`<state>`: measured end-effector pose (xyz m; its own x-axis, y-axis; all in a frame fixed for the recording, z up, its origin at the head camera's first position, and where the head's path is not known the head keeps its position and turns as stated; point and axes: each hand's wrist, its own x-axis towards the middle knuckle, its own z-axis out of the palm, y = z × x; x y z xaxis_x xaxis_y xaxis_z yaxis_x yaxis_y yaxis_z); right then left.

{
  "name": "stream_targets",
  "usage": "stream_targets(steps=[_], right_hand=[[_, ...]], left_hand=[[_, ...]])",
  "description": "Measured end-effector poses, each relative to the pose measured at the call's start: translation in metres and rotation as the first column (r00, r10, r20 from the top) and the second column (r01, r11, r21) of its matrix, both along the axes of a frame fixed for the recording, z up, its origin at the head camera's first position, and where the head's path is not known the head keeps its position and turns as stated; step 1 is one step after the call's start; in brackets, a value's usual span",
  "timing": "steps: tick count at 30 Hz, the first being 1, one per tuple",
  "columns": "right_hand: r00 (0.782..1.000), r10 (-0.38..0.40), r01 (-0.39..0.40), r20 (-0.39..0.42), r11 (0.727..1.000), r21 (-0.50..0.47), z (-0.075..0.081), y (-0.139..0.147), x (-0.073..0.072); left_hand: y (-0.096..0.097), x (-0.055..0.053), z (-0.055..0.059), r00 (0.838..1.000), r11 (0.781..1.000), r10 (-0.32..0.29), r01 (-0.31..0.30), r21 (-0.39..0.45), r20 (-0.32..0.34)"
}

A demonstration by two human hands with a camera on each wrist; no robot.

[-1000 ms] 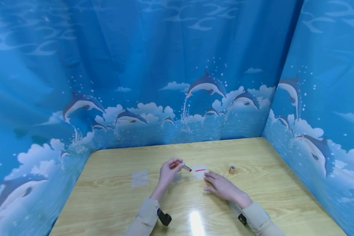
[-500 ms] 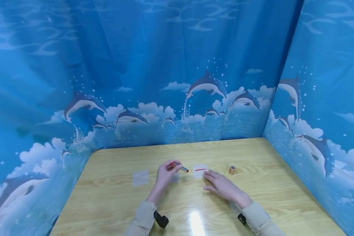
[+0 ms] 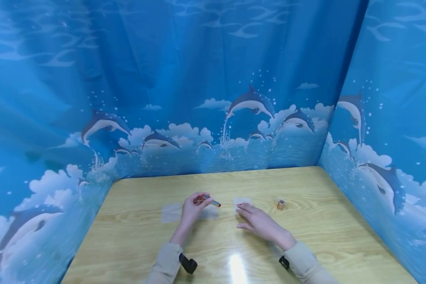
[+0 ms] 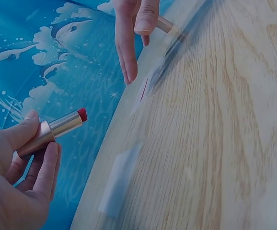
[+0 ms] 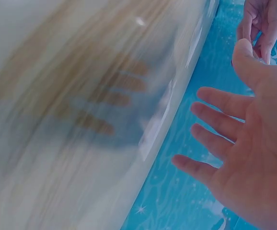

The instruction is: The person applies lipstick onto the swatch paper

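My left hand (image 3: pixel 193 209) pinches an uncapped lipstick (image 4: pixel 59 127) between thumb and fingers. Its red tip points to the right, raised above the table. To the right, my right hand (image 3: pixel 262 223) is spread with fingers extended and holds nothing; in the right wrist view the open palm (image 5: pixel 265 153) shows above the tabletop. The right fingertips overlap a small white sheet (image 3: pixel 237 201) that bears a red stroke (image 4: pixel 144 89), partly covered in the head view. A second pale sheet (image 3: pixel 210 213) lies under the lipstick's side, nearer my left hand.
Another pale sheet (image 3: pixel 170 213) lies left of my left hand. The lipstick cap (image 3: pixel 281 204) stands on the wooden table (image 3: pixel 138 244) to the right of my right hand. A blue dolphin-printed curtain (image 3: pixel 184 79) borders the table's back and sides.
My left hand has moved left with the lipstick, away from the marked sheet, uncovering more of the middle sheet. My right hand has shifted slightly left, over the red stroke.
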<state>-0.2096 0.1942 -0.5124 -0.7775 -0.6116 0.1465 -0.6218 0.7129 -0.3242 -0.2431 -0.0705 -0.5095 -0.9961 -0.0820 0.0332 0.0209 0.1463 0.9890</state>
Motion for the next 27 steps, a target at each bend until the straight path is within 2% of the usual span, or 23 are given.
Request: stream_targets(steps=[14, 19, 27], right_hand=[[0.997, 0.068, -0.069, 0.046, 0.998, 0.013, 0.002, -0.036, 0.000], [0.994, 0.085, -0.086, 0.069, 0.996, 0.015, 0.000, -0.047, 0.000], [0.987, 0.120, -0.130, 0.106, 0.988, 0.089, -0.008, -0.058, 0.001]], left_hand=[[-0.030, -0.001, 0.004, 0.997, 0.997, 0.071, -0.072, -0.041, -0.017], [-0.040, 0.001, 0.006, 0.996, 0.995, 0.090, -0.090, -0.037, 0.006], [-0.051, 0.002, 0.006, 0.994, 0.994, 0.109, -0.108, -0.019, 0.015]])
